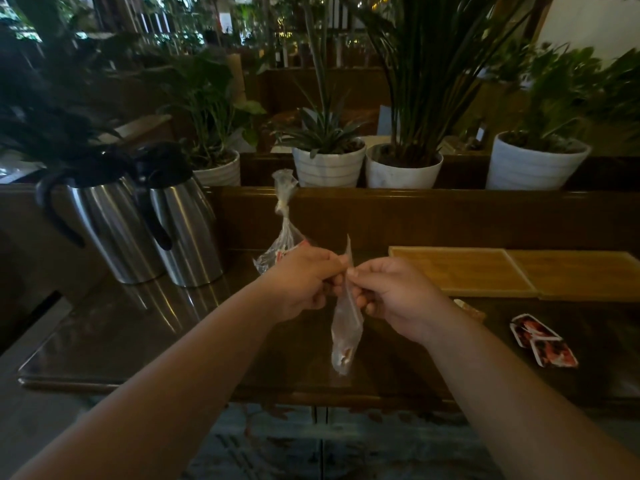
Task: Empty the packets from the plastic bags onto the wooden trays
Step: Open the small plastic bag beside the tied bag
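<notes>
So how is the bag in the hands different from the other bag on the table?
The held plastic bag hangs in the air, pinched near its top by the left hand and right hand; the tied plastic bag rests on the table, untouched. The held one looks slim and almost empty, while the tied one is knotted and bulges with red-and-white packets. Both are clear plastic.

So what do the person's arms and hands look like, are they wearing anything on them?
Both forearms are bare as far as the frame shows: no sleeves in view. The left hand and right hand wear no gloves, and no watch, bracelet or ring shows on either wrist or on the fingers. The light is dim, so fine details such as small marks cannot be made out.
</notes>
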